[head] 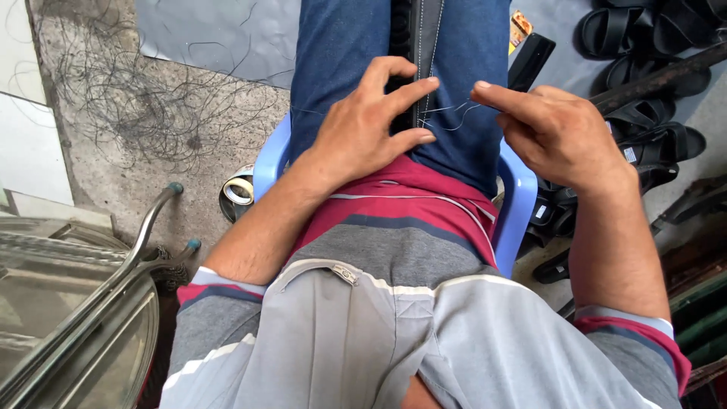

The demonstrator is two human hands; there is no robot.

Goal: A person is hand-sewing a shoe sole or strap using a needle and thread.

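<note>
A person is stitching a dark strap on their lap, seated on a blue chair.

At far left, loose threads (pixel 144 106) are lying on the concrete, with a tape roll (pixel 240 189) near the chair (pixel 266 163). The left hand (pixel 363 129) is pressing the strap (pixel 416 45) against the jeans (pixel 341 45), fingers spread, grasping nothing. A thread (pixel 450 112) is running from the strap to the right hand (pixel 556 132), which is pinching it with fingers curled. Black sandals (pixel 644 34) are lying at far right.

Bright, even daylight, soft shadows, sharp focus throughout, slight wide-angle stretch toward the edges.
</note>
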